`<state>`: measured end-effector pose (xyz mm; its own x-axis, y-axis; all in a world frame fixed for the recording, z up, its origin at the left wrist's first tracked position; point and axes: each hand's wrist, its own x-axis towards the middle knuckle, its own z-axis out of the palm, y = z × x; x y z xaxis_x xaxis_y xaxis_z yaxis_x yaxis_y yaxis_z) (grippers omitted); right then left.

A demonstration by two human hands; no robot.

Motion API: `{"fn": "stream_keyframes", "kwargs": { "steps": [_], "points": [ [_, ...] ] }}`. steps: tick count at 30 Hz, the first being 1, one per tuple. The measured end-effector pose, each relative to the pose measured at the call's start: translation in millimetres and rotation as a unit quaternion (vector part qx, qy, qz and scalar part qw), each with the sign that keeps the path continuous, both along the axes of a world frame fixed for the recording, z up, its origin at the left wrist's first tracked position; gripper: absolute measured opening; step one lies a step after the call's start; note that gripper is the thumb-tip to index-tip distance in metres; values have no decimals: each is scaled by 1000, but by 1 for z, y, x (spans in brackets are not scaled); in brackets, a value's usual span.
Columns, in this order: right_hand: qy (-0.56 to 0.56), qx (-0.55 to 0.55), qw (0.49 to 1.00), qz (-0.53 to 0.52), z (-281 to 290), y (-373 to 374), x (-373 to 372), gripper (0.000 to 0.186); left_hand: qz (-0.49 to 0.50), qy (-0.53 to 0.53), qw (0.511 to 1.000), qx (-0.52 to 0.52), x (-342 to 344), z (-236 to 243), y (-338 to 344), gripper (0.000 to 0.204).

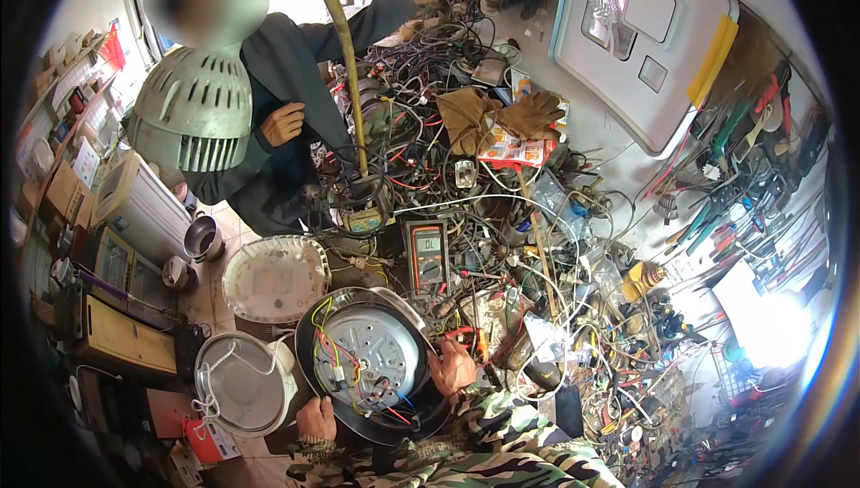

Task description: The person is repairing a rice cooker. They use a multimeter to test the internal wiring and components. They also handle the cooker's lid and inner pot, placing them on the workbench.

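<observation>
Setting: crowded repair bench [573, 156], buried under tangled wires, with hand tools racked along the right wall.
Work item: upturned round appliance [376, 362], black rim, silver base plate exposed, coloured wires (yellow, red, blue) running across it; sits at the near edge of the bench, directly in front of the person.
Left hand [315, 418]: closed on the lower left rim of the appliance, gripping it; camouflage sleeve behind it.
Right hand [454, 367]: at the right rim of the appliance, fingers curled around a red probe lead [457, 334]; exact pinch partly hidden by wires.
Multimeter [427, 255]: orange-edged, display lit, lying on the bench just beyond the appliance.
White lid [273, 277]: round, lying upper left of the appliance, just beside it.
Metal inner pot [240, 382]: left of the appliance, a white cord draped over its rim.
Work gloves [502, 116]: tan pair lying on the wire pile, well beyond the meter.
White panel [640, 40]: large, leaning at the far right of the bench.
Other person [287, 125]: dark sleeves, standing at the far left of the bench, one arm raised toward the wires.
</observation>
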<state>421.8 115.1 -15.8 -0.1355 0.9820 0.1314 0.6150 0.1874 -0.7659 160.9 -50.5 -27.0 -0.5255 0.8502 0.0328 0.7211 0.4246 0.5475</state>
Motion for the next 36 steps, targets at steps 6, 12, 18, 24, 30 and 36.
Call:
{"fn": "stream_keyframes", "kwargs": {
  "steps": [6,12,18,24,30,36],
  "points": [
    [-23,-18,1000,10,1,4,0,29,14,-12,1000,5,4,5,3,36],
    [9,16,1000,14,5,4,0,29,-20,31,999,21,-5,-23,-5,37],
    [-2,11,1000,7,6,3,-1,31,17,-18,999,26,2,-5,0,36],
    [-8,22,1000,-13,1,2,-3,31,1,-5,1000,20,-5,-22,-3,36],
    [-17,2,1000,-10,3,2,-4,31,5,-48,998,-31,-6,-4,-2,33],
    [-46,-30,998,-13,4,1,-5,33,-33,-54,998,-22,-13,-14,-6,33]
  ]
}}
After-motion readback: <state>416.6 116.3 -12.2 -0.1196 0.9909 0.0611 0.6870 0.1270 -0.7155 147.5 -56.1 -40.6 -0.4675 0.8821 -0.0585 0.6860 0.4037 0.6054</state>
